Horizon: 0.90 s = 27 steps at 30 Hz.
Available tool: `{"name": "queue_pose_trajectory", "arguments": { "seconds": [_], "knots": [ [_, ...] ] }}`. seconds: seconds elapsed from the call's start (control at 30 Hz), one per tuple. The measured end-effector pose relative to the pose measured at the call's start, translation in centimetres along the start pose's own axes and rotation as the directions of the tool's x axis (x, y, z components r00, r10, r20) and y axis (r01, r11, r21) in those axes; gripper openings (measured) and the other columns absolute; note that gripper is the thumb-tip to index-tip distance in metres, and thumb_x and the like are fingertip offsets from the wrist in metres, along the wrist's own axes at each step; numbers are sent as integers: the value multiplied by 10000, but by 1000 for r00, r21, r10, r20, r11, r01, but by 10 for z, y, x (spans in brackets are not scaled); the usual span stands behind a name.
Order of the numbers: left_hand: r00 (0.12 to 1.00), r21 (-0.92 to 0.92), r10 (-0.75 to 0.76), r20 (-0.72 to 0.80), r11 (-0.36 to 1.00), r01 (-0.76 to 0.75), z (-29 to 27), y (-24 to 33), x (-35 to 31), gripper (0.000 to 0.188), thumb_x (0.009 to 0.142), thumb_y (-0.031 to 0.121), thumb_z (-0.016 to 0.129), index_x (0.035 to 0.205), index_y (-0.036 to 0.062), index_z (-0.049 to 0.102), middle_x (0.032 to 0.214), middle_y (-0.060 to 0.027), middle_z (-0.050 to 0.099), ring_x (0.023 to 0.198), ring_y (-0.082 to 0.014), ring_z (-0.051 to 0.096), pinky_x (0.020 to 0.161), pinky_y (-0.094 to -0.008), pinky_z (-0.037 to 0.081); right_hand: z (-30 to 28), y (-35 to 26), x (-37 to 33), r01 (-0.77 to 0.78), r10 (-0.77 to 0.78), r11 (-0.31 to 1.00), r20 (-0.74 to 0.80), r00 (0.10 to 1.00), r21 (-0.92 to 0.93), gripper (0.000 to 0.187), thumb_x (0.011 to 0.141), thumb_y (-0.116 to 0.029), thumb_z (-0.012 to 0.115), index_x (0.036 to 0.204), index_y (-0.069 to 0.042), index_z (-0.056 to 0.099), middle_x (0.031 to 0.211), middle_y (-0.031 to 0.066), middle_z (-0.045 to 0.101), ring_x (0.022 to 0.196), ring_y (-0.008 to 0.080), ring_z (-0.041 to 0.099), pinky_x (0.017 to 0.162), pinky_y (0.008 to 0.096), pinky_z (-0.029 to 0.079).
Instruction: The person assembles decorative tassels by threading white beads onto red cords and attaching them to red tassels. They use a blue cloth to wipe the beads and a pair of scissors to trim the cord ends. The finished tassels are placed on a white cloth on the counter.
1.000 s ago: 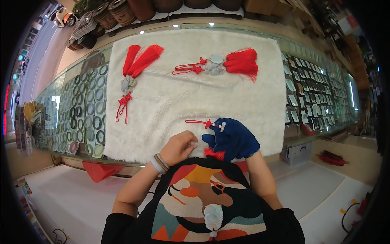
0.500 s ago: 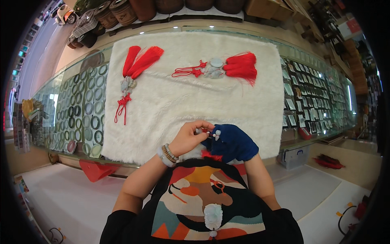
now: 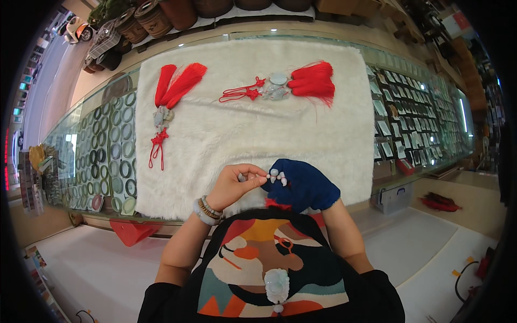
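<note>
My left hand, with stone and bead bracelets at the wrist, pinches the end of a small string of pale beads between thumb and finger. A dark blue cloth mitt covers my right hand, which is curled around a tasselled pendant beneath those beads. Part of the pendant's red tassel shows below the mitt; most of the pendant is hidden. Further off on the white plush cloth lie two pendants with pale carved stones and red tassels: the left pendant and the right pendant.
The cloth covers a glass counter. Under the glass are bangles at the left and many small pale pieces at the right. Pots stand beyond the far edge. A clear plastic box sits at the lower right.
My left hand has drawn slightly left and down from the mitt, and the beads now show more openly at its fingertips. The head view has shifted slightly.
</note>
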<state>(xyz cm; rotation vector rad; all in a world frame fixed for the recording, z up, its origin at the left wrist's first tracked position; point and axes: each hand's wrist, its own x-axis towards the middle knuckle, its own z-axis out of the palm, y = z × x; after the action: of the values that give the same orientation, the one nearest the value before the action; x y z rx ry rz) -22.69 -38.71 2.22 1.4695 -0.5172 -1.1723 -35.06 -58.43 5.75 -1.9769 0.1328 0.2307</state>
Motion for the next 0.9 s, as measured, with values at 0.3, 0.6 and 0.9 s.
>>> {"name": "queue_pose_trajectory", "arguments": {
  "seconds": [0.3,0.6,0.9],
  "knots": [
    [998,-12,-35,-47,999,35,4,13,-2,207,955,159,696,1052,-18,744,741,36,633,622,-10,476,565,-180,382,0,0,2,111,-111,994,-24,994,-10,193,867,-175,700,993,-45,633,887,150,639,816,335,629,733,370,505],
    [985,-305,-152,87,937,172,0,13,-2,291,1031,249,571,1015,-2,719,605,88,365,539,-43,241,519,-229,225,5,-1,4,69,-69,998,-28,997,-10,192,860,-164,671,1000,-38,636,858,156,655,772,337,641,696,369,514],
    [980,-334,-162,116,923,192,0,15,-1,323,1042,269,551,970,-2,710,584,84,335,535,-47,220,531,-233,225,13,12,6,66,-66,991,5,998,-114,333,763,-234,794,1020,-65,665,1028,141,664,959,329,641,836,393,514]
  ]
}}
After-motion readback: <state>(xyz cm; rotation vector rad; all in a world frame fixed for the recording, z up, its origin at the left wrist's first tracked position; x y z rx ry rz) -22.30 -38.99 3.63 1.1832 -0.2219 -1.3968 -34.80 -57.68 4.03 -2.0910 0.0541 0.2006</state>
